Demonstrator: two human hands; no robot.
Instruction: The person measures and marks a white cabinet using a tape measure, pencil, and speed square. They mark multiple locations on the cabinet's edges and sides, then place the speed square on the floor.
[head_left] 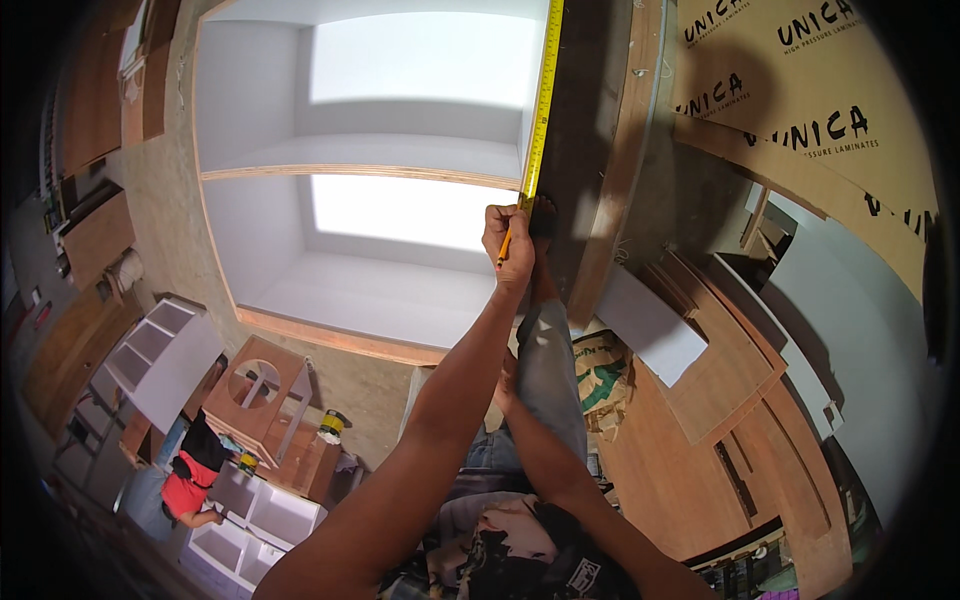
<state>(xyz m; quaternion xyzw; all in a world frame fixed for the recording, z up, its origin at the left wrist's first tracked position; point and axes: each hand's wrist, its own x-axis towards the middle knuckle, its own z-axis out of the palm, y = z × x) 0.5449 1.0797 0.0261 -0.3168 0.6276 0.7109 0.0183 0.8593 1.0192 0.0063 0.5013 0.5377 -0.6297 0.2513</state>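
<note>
Cabinet: a large wooden cabinet with a white interior and two compartments [362, 175] lies before you, opening upward.
Tape: a yellow, marked measuring tape [545, 90] runs along the cabinet's right edge, from the far side to your left hand [510, 242].
Left grip: your fingers pinch a slim orange pencil [504, 247] beside the tape's near end.
Right grip: your right hand [504, 378] is nearer you, partly behind your left arm [430, 420]; its state cannot be told.
Near left: a co-worker in red [200, 482].

Brown boards [665, 480] lie about the concrete floor [172, 235].
</note>
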